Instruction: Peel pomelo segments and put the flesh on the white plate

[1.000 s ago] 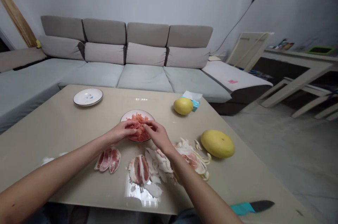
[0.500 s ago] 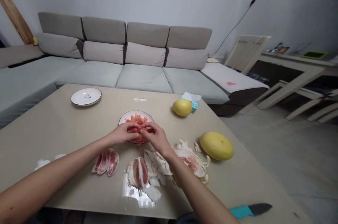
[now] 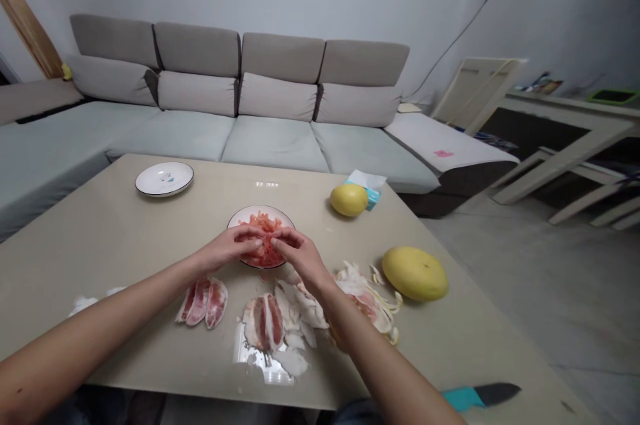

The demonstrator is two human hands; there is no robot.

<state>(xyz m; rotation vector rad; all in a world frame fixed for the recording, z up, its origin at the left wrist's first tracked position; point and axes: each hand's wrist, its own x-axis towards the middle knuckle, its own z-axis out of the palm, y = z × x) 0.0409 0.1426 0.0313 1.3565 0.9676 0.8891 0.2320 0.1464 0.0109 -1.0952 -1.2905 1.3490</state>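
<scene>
Both hands meet over a dark-rimmed white plate [image 3: 285,220] heaped with red pomelo flesh [image 3: 261,219]. My left hand [image 3: 225,247] is closed, thumb and fingers pinching a piece of pomelo flesh from the left. From the right, my right hand [image 3: 301,253] pinches at the same piece, its fingertips nearly touching the left ones. The piece itself is largely hidden by the fingers and blends with the flesh below. Three pomelo segments [image 3: 216,305] in their skins lie beside my left forearm. A larger peeled pomelo chunk [image 3: 264,323] lies nearer to me.
Peel and pith [image 3: 367,298] spread under and beyond my right forearm. Two yellow pomelos, a near one [image 3: 415,273] and a far one [image 3: 349,199], stand at the right, by a tissue pack [image 3: 373,186]. A knife [image 3: 495,393] lies front right; another plate [image 3: 164,179] sits back left.
The view has shifted slightly. My fingers have moved a little at the pomelo flesh, and both hands remain over the plate. The other things on the table lie as before.
</scene>
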